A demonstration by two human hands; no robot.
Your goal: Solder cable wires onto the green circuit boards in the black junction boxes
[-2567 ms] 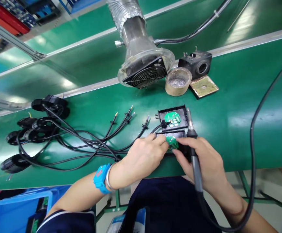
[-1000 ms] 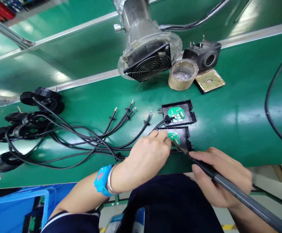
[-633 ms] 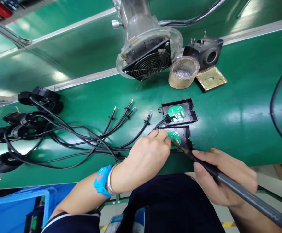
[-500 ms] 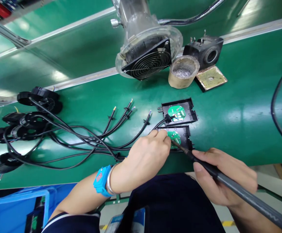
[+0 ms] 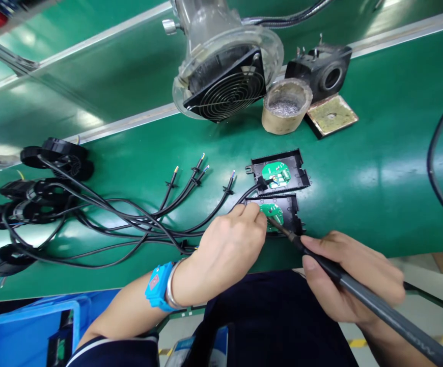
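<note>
My right hand point(image 5: 353, 275) grips a soldering iron point(image 5: 332, 267), its tip resting at the green circuit board point(image 5: 276, 213) in the nearer black housing point(image 5: 291, 208). Bent over that housing's left side, my left hand point(image 5: 232, 242) has its fingers pressed together; what they pinch is hidden beneath them. A blue wrist strap point(image 5: 159, 286) and a metal bangle are on the left wrist. Just behind lies a second black housing point(image 5: 300, 171) with a green board point(image 5: 276, 173), a black cable point(image 5: 246, 194) running into its left side.
Several black cables point(image 5: 130, 219) with bared ends lead left to round black parts point(image 5: 55, 193). At the back are a fume extractor point(image 5: 229, 86), a cup of solder bits point(image 5: 287, 114), an iron holder point(image 5: 321, 71) and a sponge tray point(image 5: 332, 116). A blue bin point(image 5: 26, 311) sits lower left.
The camera view has shifted slightly. Both hands stay nearly in place, with the iron's tip still at the nearer board.
</note>
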